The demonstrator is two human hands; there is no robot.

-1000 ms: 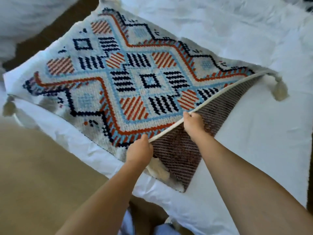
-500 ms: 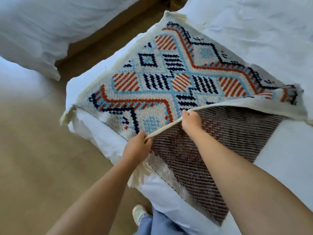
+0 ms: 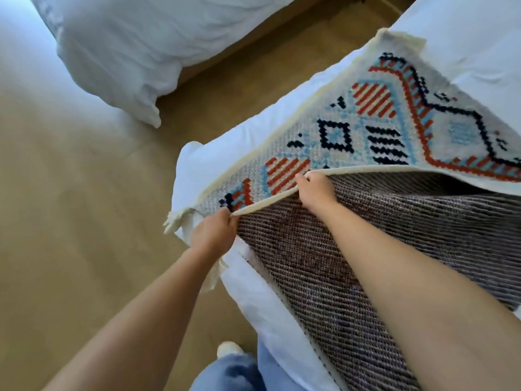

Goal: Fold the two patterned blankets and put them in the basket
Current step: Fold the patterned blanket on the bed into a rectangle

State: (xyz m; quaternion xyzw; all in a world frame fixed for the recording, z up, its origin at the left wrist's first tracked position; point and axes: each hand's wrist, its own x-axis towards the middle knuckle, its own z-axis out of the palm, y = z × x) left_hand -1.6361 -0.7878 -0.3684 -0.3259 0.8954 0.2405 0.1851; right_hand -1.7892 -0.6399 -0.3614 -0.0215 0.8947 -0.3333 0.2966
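No writing, label, brand or number is showing anywhere in here; the blanket lying over the corner of the bed is carrying only woven diamonds and stripes.

A bedroom: two white-sheeted beds, one at right, another at upper left, on tan flooring.

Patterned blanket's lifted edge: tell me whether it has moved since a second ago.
Yes. The left hand and right hand have drawn the lifted edge along the white bed toward its corner, covering more pattern.
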